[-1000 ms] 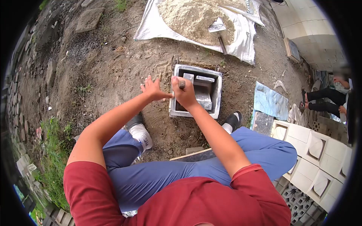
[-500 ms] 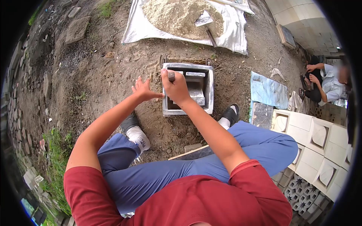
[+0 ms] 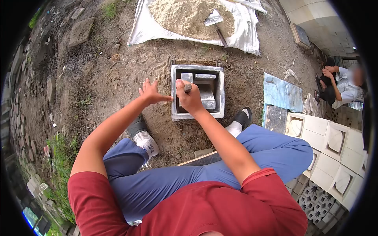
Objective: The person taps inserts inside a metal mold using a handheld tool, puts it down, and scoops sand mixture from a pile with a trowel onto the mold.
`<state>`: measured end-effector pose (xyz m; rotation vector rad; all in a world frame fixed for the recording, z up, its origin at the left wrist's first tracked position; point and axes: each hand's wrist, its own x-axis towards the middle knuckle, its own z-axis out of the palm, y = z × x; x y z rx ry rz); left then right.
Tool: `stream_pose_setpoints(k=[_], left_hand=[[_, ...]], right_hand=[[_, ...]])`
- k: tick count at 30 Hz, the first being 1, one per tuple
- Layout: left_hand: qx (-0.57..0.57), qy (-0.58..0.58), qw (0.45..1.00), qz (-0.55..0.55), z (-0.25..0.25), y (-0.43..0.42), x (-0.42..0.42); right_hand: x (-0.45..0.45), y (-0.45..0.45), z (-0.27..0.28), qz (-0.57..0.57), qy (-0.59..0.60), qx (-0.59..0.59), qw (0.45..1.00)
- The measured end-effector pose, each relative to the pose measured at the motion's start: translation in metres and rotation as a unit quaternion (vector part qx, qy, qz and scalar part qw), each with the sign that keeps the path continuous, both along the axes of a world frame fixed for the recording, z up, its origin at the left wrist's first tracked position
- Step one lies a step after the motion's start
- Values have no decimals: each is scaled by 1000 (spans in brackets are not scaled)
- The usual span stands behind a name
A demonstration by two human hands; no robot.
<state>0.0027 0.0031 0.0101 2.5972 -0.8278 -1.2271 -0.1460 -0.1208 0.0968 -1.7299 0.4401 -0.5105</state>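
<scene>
A square metal mould [image 3: 221,92] stands on the dirt between my feet, with flat metal pieces [image 3: 207,96] inside its frame. My right hand [image 3: 189,97] is over the left part of the mould, its fingers wrapped round a dark rod-like handle [image 3: 188,87]; the lower end of this tool is hidden beneath the hand. At the mould's left edge is my left hand [image 3: 151,93], fingers spread and holding nothing, the thumb tip at the rim.
A white sheet [image 3: 145,33] bears a sandy heap [image 3: 181,17] and a trowel [image 3: 214,18] beyond the mould. Pale blocks [image 3: 315,135] and a blue sheet [image 3: 281,92] lie right. Another person [image 3: 346,86] sits far right. A board [image 3: 202,159] lies near my legs.
My right hand has moved from the mould's left rim to inside its frame with the handle. The camera view has shifted, and the other person has come further into view. My left hand stays at the rim.
</scene>
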Motion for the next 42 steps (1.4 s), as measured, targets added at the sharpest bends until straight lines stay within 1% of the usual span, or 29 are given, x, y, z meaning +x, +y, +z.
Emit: stream_pose_setpoints(k=[2, 4, 7, 9, 11, 13, 14, 17, 18, 19, 21, 22, 23, 26, 27, 29, 32, 35, 36, 37, 39, 40, 41, 42], left_hand=[[1, 7, 1000, 9, -1, 1, -2], [-8, 13, 1000, 25, -1, 4, -4], [-3, 3, 1000, 12, 3, 3, -2], [1, -5, 1000, 4, 5, 0, -2], [6, -16, 1000, -4, 6, -3, 3], [3, -13, 1000, -3, 7, -3, -1], [12, -11, 1000, -4, 9, -4, -2], [-10, 3, 1000, 13, 3, 4, -4], [-9, 2, 1000, 13, 3, 5, -4], [-6, 2, 1000, 13, 3, 5, -4], [-5, 1, 1000, 12, 4, 3, -4], [-4, -6, 1000, 3, 5, 2, -3], [-2, -13, 1000, -6, 6, 1, -2], [-17, -31, 999, -8, 8, 2, -4], [-16, -30, 999, -7, 5, 4, -5], [-9, -14, 1000, 1, 2, 4, -4], [-2, -18, 1000, 13, 1, 6, -8], [-2, -21, 1000, 1, 1, 2, -4], [-4, -26, 1000, -9, 1, 2, -2], [-3, -28, 1000, -8, 2, 3, -1], [-13, -34, 999, -3, 3, 2, -3], [-15, -36, 999, -1, 2, 1, -4], [-15, -32, 999, 2, 0, 2, -4], [-14, -29, 999, 5, -2, 4, -3]], right_hand=[[-6, 3, 12, 3, 22, -5, 1000], [-7, 10, 36, 12, -9, -32, 999], [-12, 15, 22, 11, -8, -29, 999], [-21, 18, -11, 15, -25, -26, 999], [-18, 12, -18, 21, -44, -23, 999], [-17, 9, -7, -30, -1, 54, 998], [-16, 7, -1, -35, -11, 87, 996], [-14, 7, 34, -12, -13, 78, 997], [-13, 10, 48, -3, -13, 54, 998], [-13, 12, 44, -2, -15, 54, 998], [-18, 17, 15, 15, -17, -14, 1000], [-20, 19, 3, 35, 8, -32, 999], [-24, 16, -9, 36, 6, -35, 999], [-19, 15, -9, 0, -14, 15, 1000], [-18, 12, -3, -3, 2, 31, 1000], [-17, 11, 10, -1, -15, 72, 997], [-12, 12, 56, 1, -9, 90, 996], [-10, 18, 76, -14, -32, 94, 995], [-12, 20, 63, -18, -15, 58, 998], [-14, 24, 36, -17, -17, 59, 998], [-21, 29, -23, -13, -16, -22, 1000], [-23, 28, -24, -15, -58, -81, 995], [-20, 26, -28, -13, -61, -82, 995], [-15, 26, -22, -19, -30, -62, 997]])
